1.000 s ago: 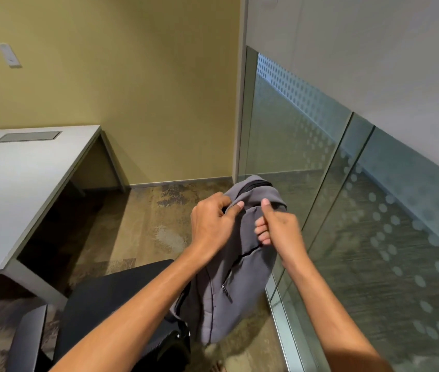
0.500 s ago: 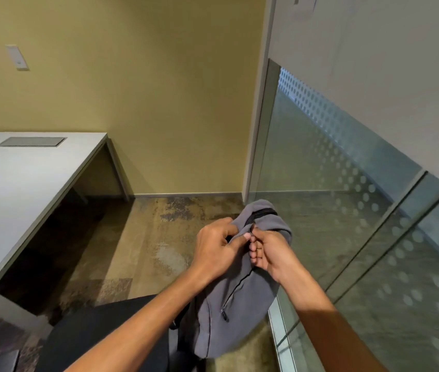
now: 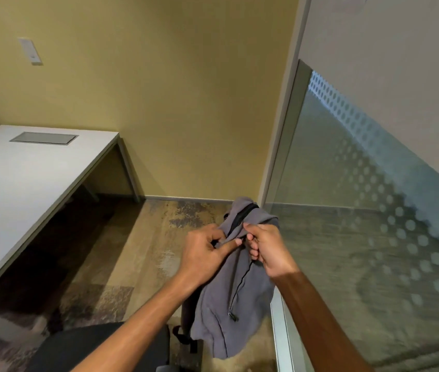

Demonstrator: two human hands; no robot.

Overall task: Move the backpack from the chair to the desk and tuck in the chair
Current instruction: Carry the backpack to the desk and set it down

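- Head view: the grey backpack (image 3: 236,296) hangs in the air in front of the person, gripped near its top by both hands, with its lower end dangling above the floor (image 3: 143,251).
- The left hand (image 3: 204,257) is closed on a fold of the fabric near the top, thumb stretched along it towards the other hand.
- The right hand (image 3: 268,249) is closed on the fabric just beside the left one, fingers curled in and knuckles nearly touching the left thumb.
- A dark zip runs down the front of the backpack, its pull hanging low; a black strap shows at the bottom left edge.
- The black chair (image 3: 97,347) sits low in the frame under the left forearm, just left of the backpack.
- The white desk (image 3: 25,178) stands to the left, well apart from the backpack, with a grey panel (image 3: 44,138) set in its top.
- A glass wall (image 3: 374,210) with a dotted pattern runs along the right side, close to the backpack.
- A yellow wall (image 3: 159,89) lies behind, with a white switch plate (image 3: 30,51) on it.
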